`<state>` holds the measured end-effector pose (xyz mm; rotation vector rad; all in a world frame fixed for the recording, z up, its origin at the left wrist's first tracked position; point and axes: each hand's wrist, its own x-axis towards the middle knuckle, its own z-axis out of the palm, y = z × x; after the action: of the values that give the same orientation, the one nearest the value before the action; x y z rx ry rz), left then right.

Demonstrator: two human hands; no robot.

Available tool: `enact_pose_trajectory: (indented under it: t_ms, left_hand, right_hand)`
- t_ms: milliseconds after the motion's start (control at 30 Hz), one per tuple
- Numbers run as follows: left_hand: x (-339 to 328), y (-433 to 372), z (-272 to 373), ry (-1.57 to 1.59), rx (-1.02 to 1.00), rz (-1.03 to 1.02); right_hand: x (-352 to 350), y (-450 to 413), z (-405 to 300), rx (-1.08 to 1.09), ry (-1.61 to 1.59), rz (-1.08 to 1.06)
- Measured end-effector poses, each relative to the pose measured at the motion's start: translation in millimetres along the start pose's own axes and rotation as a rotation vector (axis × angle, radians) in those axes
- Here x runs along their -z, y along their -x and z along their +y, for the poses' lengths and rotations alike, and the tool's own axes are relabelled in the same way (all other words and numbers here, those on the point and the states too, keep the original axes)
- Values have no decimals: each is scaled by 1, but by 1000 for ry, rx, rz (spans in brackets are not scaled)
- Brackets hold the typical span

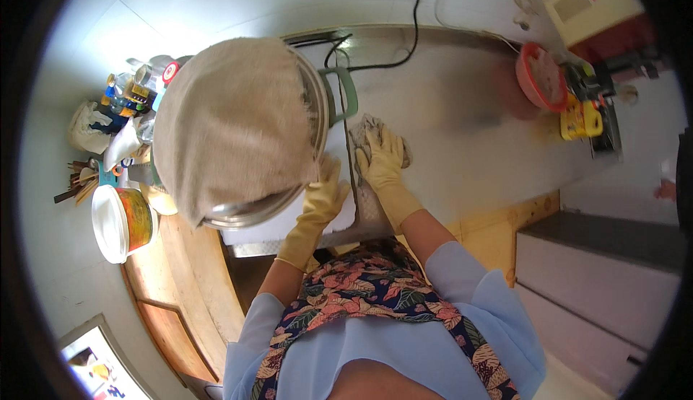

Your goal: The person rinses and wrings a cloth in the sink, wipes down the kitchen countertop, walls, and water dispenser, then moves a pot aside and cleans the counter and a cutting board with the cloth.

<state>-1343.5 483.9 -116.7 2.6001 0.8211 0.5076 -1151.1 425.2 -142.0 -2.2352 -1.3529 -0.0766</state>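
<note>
Both my hands wear cream rubber gloves. Under the spread fingers of my right hand [385, 159], a crumpled grey patterned rag [367, 125] is pressed onto the metal countertop [433, 145]. My left hand [324, 191] is beside the lower right rim of a large pot [323, 124], over a white surface [281, 221]. The pot hides part of that hand, and whether it grips the rim is unclear. A beige cloth [233, 124] drapes over the pot's top. The green pot handle [346, 94] sticks out to the right, above my right hand.
A red plastic basin [533, 86] and a yellow jug [579, 121] stand at the counter's far right. A black cable [414, 37] runs down the wall onto the counter. Bottles [122, 94], utensils [78, 183] and a white lidded tub [122, 221] crowd the left. A refrigerator-like cabinet [595, 281] is at right.
</note>
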Motion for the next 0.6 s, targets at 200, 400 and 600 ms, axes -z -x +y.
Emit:
enact_pose_trajectory:
  t_ms: [200, 400, 600]
  left_hand:
    - [-21, -29, -2, -13, 132, -38]
    - [-28, -29, 5, -31, 199, -116]
    - [-17, -45, 5, -69, 175, -185]
  right_hand:
    - [-42, -138, 12, 15, -30, -95]
    - [-88, -248, 21, 6, -42, -9]
    - [-106, -280, 35, 105, -79, 2]
